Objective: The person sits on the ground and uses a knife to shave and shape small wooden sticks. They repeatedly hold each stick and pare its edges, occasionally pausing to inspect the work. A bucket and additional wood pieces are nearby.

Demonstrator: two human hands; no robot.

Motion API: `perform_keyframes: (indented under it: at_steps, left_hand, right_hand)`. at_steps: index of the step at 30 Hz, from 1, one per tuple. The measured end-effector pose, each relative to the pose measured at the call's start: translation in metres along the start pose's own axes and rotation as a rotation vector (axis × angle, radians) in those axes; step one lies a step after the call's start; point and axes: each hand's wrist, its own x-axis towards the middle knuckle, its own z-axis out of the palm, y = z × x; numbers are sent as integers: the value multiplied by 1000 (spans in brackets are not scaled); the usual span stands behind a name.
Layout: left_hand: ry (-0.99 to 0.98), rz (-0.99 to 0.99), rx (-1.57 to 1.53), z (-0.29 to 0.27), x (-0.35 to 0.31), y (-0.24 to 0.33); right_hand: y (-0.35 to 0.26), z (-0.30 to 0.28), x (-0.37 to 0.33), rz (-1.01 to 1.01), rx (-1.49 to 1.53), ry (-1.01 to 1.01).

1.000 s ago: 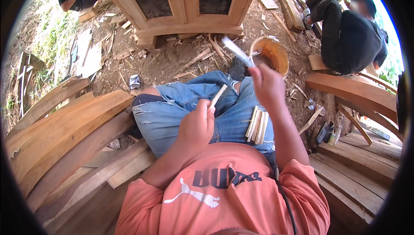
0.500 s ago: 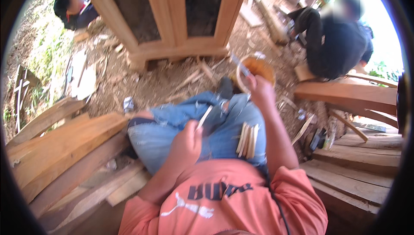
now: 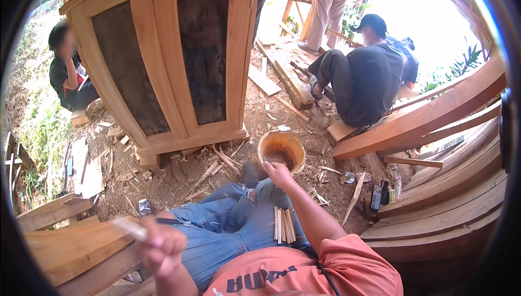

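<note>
My left hand (image 3: 163, 247), blurred by motion, is raised at the lower left with its fingers closed round a short pale wooden stick (image 3: 130, 228). My right hand (image 3: 278, 175) reaches forward to the near rim of a round yellowish bucket (image 3: 301, 152). Its fingers are bent together, and whatever they hold is hidden; no knife blade shows there. Several thin wooden sticks (image 3: 284, 225) lie side by side on the right thigh of my jeans (image 3: 217, 244).
A wooden cabinet (image 3: 163, 79) with dark panels stands ahead. Planks (image 3: 76, 252) lie at left, and curved beams (image 3: 423, 117) and boards (image 3: 434, 214) at right. Shavings cover the ground. One person (image 3: 374, 79) crouches right, another (image 3: 68, 73) sits left, and a third (image 3: 331, 3) stands behind.
My left hand has swung left and nearer with the stick. My right hand has come down to the bucket's rim, and the knife seen in it before is out of sight. The view has shifted.
</note>
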Motion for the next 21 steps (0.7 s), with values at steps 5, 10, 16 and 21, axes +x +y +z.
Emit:
perform_keyframes:
  at_steps: [5, 10, 16, 21]
  left_hand:
    - [-355, 473, -281, 93, 47, 40]
    - [-669, 561, -252, 127, 71, 66]
    - [-713, 450, -329, 125, 77, 68]
    - [-788, 450, -326, 117, 75, 86]
  right_hand:
    - [21, -4, 16, 131, 154, -130]
    - [-3, 0, 5, 117, 182, -100]
    - [8, -13, 0, 125, 117, -38]
    - [5, -1, 9, 92, 115, -89]
